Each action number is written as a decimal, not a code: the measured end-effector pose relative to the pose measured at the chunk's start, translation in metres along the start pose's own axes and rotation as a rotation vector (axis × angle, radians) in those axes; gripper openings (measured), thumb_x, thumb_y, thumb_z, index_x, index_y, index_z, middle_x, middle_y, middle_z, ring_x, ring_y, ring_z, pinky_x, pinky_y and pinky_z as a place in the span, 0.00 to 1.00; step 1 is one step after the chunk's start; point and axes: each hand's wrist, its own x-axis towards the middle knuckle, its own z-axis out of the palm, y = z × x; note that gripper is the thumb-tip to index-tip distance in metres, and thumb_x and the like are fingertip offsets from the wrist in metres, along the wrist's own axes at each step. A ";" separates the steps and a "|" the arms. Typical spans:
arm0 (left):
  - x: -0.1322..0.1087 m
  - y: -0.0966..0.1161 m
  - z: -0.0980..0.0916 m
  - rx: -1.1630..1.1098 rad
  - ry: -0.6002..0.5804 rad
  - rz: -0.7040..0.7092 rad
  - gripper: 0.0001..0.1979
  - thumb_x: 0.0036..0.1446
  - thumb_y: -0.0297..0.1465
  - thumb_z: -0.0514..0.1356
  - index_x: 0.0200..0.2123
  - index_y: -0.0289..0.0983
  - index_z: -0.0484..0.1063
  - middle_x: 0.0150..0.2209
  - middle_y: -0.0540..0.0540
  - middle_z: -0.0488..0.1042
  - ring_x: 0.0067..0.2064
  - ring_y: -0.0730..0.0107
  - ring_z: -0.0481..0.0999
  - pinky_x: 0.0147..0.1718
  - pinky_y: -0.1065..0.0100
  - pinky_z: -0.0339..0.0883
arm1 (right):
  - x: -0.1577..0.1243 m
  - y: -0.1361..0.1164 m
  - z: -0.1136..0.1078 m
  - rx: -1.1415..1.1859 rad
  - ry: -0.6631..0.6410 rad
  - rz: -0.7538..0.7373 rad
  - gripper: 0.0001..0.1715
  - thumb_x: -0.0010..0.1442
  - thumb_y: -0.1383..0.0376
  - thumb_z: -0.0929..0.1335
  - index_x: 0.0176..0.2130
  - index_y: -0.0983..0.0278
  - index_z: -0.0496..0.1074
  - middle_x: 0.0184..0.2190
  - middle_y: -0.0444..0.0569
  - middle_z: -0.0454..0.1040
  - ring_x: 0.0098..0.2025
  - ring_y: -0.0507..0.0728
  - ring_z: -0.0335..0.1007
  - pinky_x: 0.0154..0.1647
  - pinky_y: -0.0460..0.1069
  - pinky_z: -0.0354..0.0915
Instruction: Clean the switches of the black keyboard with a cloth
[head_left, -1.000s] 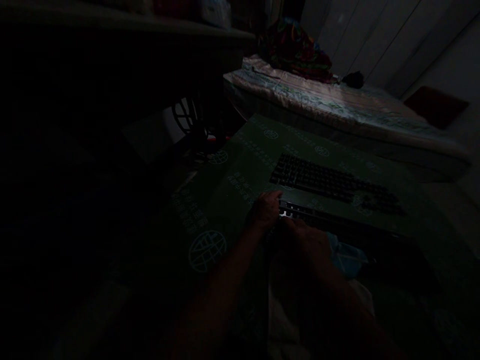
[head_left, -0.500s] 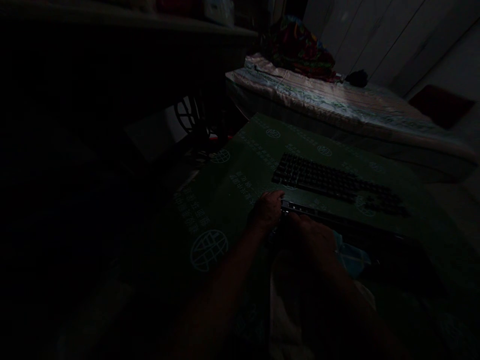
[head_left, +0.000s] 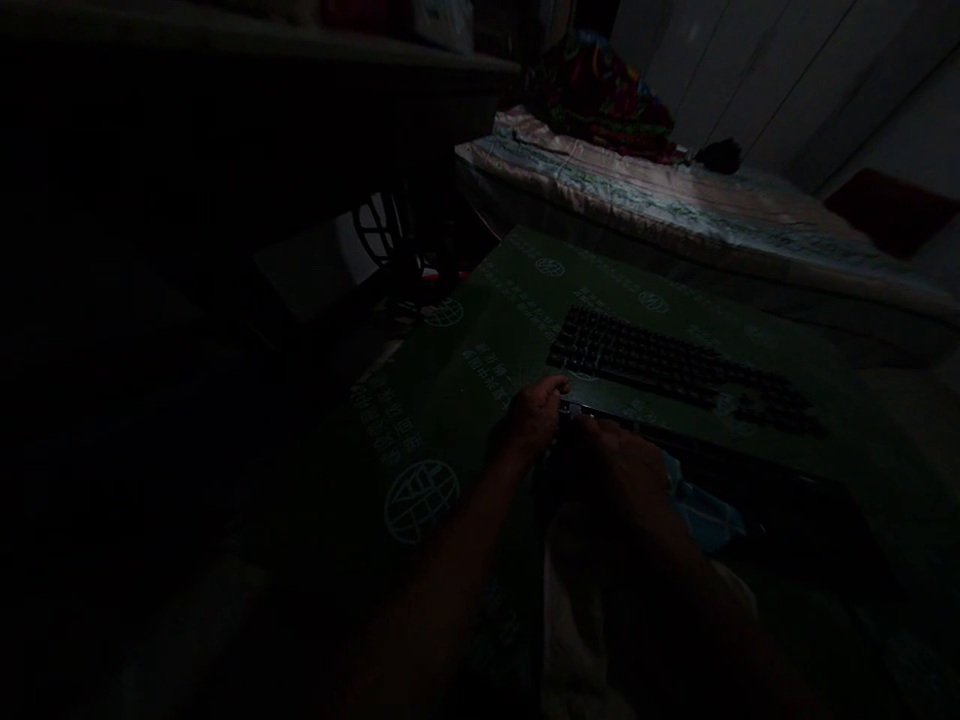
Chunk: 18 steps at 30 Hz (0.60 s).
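In the dim light, my left hand (head_left: 534,415) is closed around the left end of a black keyboard body (head_left: 795,500), its thumb at the far corner. My right hand (head_left: 626,470) is bent over the same end, fingers pressed close to that corner. A light blue cloth (head_left: 705,515) bunches out from under the right hand and lies over the keyboard body. What the right fingertips touch is too dark to make out. Beyond both hands, black keycaps (head_left: 660,360) lie in keyboard-like rows, with the board's print showing through the gaps.
Everything lies on a green board (head_left: 480,330) printed with white globes and characters. Behind it is a bed (head_left: 637,190) with a bundled patterned blanket (head_left: 600,110). A dark table (head_left: 420,60) with a spoked wheel (head_left: 375,230) beneath stands at the left.
My right hand has shifted slightly left and up along the keyboard's end, closer to my left hand. The left hand keeps its hold. The view has tilted a little.
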 end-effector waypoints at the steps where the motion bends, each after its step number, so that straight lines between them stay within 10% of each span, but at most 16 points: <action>1: 0.000 0.001 0.000 -0.004 0.001 -0.006 0.17 0.55 0.25 0.48 0.44 0.38 0.71 0.42 0.49 0.76 0.44 0.71 0.74 0.47 0.68 0.66 | 0.000 0.000 0.001 0.006 -0.009 -0.009 0.14 0.63 0.66 0.58 0.47 0.60 0.66 0.38 0.51 0.74 0.34 0.56 0.74 0.26 0.45 0.58; 18: 0.002 0.002 -0.001 -0.110 0.023 -0.053 0.17 0.54 0.24 0.49 0.44 0.37 0.72 0.41 0.48 0.77 0.44 0.69 0.74 0.46 0.67 0.66 | 0.001 -0.002 -0.003 -0.007 -0.037 0.011 0.13 0.62 0.65 0.59 0.46 0.61 0.66 0.38 0.53 0.75 0.36 0.57 0.75 0.30 0.47 0.62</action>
